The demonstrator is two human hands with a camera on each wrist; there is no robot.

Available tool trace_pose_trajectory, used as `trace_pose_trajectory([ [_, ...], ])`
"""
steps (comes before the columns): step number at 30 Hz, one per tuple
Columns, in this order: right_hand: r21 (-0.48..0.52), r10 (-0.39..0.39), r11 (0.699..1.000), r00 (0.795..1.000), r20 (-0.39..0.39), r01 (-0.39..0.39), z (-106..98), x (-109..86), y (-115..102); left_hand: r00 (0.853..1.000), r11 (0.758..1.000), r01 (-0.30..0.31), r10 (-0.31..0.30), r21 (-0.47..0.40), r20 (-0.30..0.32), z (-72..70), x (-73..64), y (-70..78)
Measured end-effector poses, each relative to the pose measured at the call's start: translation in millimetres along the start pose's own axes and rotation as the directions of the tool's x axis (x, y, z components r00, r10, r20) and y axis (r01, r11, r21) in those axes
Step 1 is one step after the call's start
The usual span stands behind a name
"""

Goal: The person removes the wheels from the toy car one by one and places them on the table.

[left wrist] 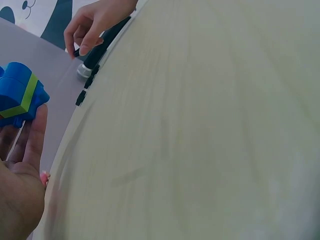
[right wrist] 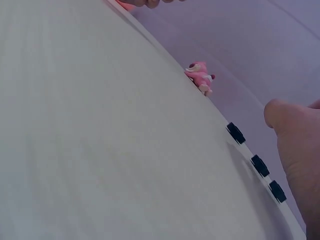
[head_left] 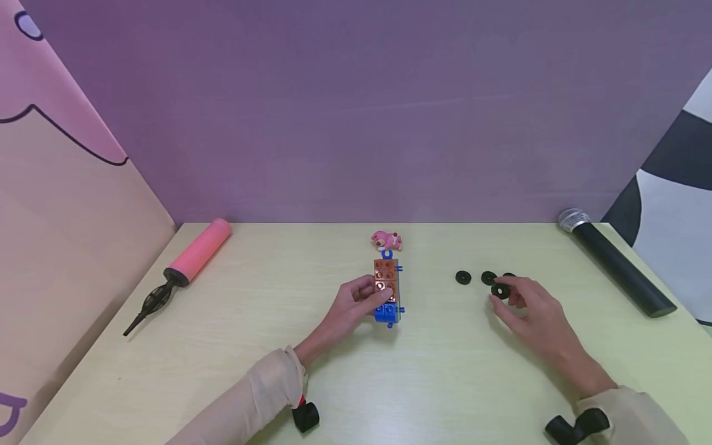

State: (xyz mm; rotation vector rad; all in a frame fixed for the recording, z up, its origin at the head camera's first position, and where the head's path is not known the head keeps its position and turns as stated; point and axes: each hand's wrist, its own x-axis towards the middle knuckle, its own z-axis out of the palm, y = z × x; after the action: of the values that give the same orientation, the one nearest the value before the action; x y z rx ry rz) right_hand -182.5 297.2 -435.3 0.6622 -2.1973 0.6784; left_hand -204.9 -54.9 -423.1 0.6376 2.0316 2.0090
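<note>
My left hand (head_left: 356, 303) grips a toy car body built of blocks (head_left: 386, 287), orange-brown at the far end and blue at the near end, with small blue axle pegs along its right side. In the left wrist view the blue block part (left wrist: 17, 90) shows a lime-green strip. My right hand (head_left: 536, 312) pinches a small black toy wheel (head_left: 500, 291) between thumb and fingers, above the table. Beside it lie more black wheels (head_left: 463, 277), flat on the table, one partly hidden behind the fingers. In the right wrist view the held wheel is out of sight.
Just beyond the car body a pink bear figurine (head_left: 386, 240) lies on the table (head_left: 222, 383). A pink hand pump (head_left: 194, 259) with a black nozzle is at the left. On the right lies a black microphone (head_left: 617, 262). A purple panel (head_left: 389, 123) stands along the back edge.
</note>
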Motion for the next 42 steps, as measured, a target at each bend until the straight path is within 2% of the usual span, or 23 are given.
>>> trace_pose_trajectory([
  [5, -0.036, 0.022, 0.999, 1.0, -0.009, -0.022, -4, -1.1, 7, 1.0, 1.0, 0.012, -0.012, 0.006, -0.004, 0.3, -0.3, 0.3],
  [11, -0.084, 0.082, 0.993, 0.996, 0.015, -0.081, -10, -1.8, 12, 1.0, 1.0, 0.018, -0.018, 0.007, -0.002, 1.0, -0.2, 1.6],
  [21, -0.104, 0.159, 0.983, 0.986, 0.047, -0.154, -15, -5.0, 28, 1.0, 1.0, -0.006, 0.006, 0.002, 0.009, -0.2, -0.2, 1.0],
  [31, -0.145, 0.256, 0.961, 0.955, 0.147, -0.235, -22, -3.7, 42, 1.0, 1.0, -0.002, 0.002, -0.021, 0.005, -1.2, 0.5, 1.9],
  [37, -0.152, 0.288, 0.953, 0.938, 0.193, -0.261, -25, -3.0, 49, 1.0, 1.0, 0.008, -0.008, -0.01, 0.002, -1.4, 0.6, 1.5],
  [42, -0.163, 0.293, 0.951, 0.932, 0.212, -0.262, -26, -1.1, 55, 1.0, 1.0, 0.005, -0.005, -0.007, 0.003, -2.2, 0.3, 1.5],
])
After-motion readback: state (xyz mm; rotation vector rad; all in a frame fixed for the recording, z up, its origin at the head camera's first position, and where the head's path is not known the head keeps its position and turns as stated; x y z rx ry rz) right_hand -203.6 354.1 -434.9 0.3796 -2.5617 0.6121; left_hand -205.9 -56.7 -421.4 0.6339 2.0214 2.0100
